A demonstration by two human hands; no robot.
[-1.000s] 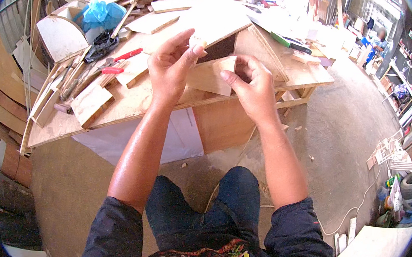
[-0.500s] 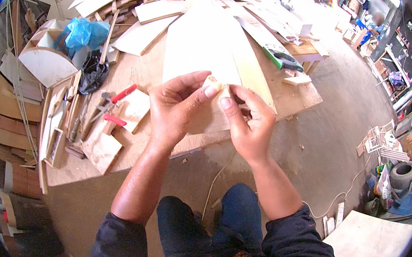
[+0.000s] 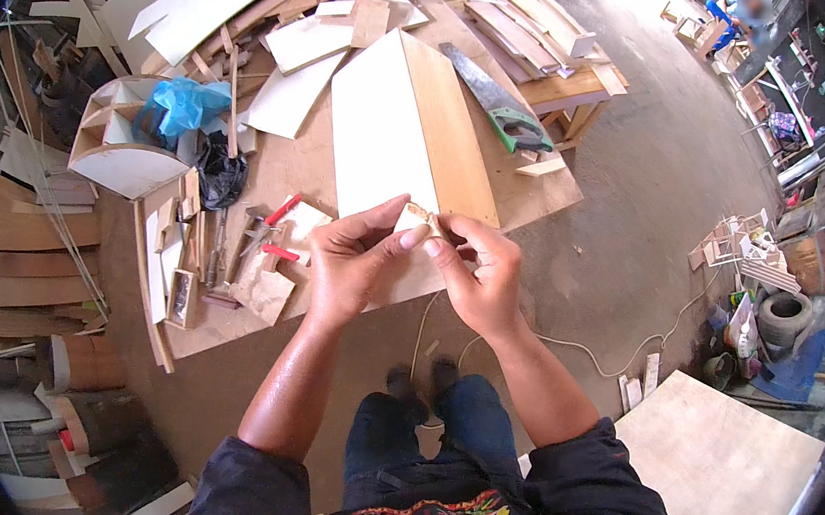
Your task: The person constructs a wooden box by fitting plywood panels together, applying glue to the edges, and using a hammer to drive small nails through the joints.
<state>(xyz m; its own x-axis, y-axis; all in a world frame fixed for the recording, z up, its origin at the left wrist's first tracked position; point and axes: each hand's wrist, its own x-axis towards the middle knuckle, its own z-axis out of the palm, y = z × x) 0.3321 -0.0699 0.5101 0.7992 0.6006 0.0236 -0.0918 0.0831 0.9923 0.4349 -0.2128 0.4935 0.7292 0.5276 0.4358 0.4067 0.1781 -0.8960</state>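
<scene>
My left hand (image 3: 358,252) and my right hand (image 3: 480,270) meet over the near edge of the workbench, fingertips pinched together. Between them is a small cream-coloured piece (image 3: 417,220) with a brownish patch on its upper side; its kind is too small to tell. Both hands grip it from opposite sides, thumbs nearest me. Just beyond the fingers lies a long white board (image 3: 376,123), with a tan wooden strip (image 3: 450,136) along its right side. Close to my left hand, red-handled pliers (image 3: 283,210) rest among wood offcuts.
A handsaw (image 3: 494,100) with a green and black handle lies at the bench's right. Left on the workbench (image 3: 292,159) are a blue plastic bag (image 3: 190,105), a black bag (image 3: 221,170) and wood strips. A cable (image 3: 612,371) crosses the floor. Another person (image 3: 745,16) is far right.
My view has shifted, so the bench and both hands appear lower and more of my feet shows. The pinch on the small piece continues, and its brownish patch shows more clearly.
</scene>
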